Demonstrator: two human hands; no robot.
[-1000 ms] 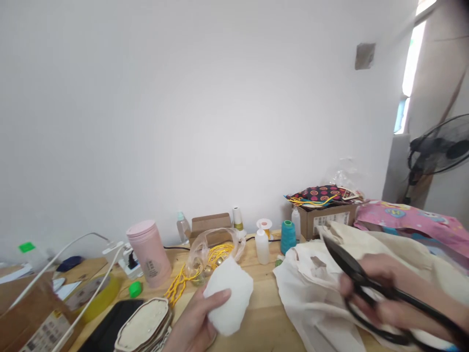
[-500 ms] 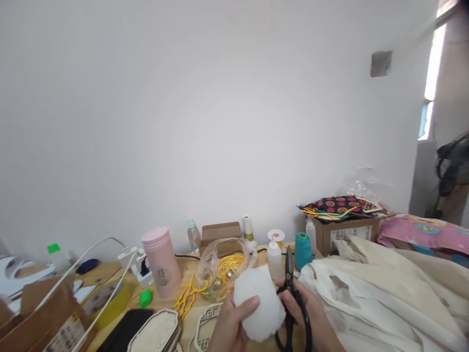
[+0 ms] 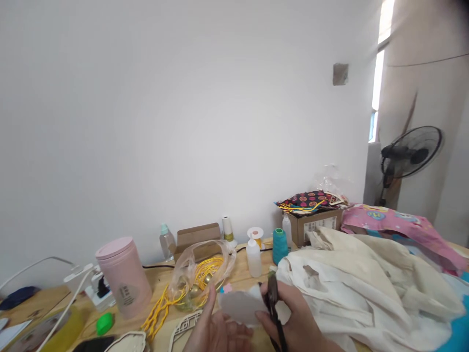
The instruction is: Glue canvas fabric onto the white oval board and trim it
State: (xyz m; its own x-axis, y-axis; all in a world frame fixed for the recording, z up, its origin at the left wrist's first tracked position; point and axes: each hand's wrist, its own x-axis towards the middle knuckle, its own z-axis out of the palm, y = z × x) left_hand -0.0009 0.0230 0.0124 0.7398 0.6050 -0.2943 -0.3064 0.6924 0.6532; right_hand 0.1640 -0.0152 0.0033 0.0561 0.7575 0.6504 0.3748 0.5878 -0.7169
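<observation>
My right hand (image 3: pixel 296 318) is closed around a pair of black scissors (image 3: pixel 272 296), whose blades point up and away from me. Its thumb and fingers also pinch the right edge of a white, soft-looking padded piece (image 3: pixel 240 307), now seen tilted and greyish in shadow. Just left of and below that piece is my left hand (image 3: pixel 218 330), palm up with thumb and fingers stretched out, gripping nothing. Whether its fingertips touch the piece I cannot tell. A pale lattice-edged frame (image 3: pixel 185 326) lies beside my left wrist.
Beyond my hands stand a clear bag of yellow cords (image 3: pixel 207 271), a white squeeze bottle (image 3: pixel 253 259) and a teal thread cone (image 3: pixel 280 247). White and cream cloth (image 3: pixel 348 278) is heaped at right. A pink tumbler (image 3: pixel 124 278) and a green cap (image 3: pixel 104 323) are at left.
My left hand has let go of the white piece and opened; the piece is now tilted and pinched by my right hand beside the scissors. The view has swung right, bringing a fan into sight.
</observation>
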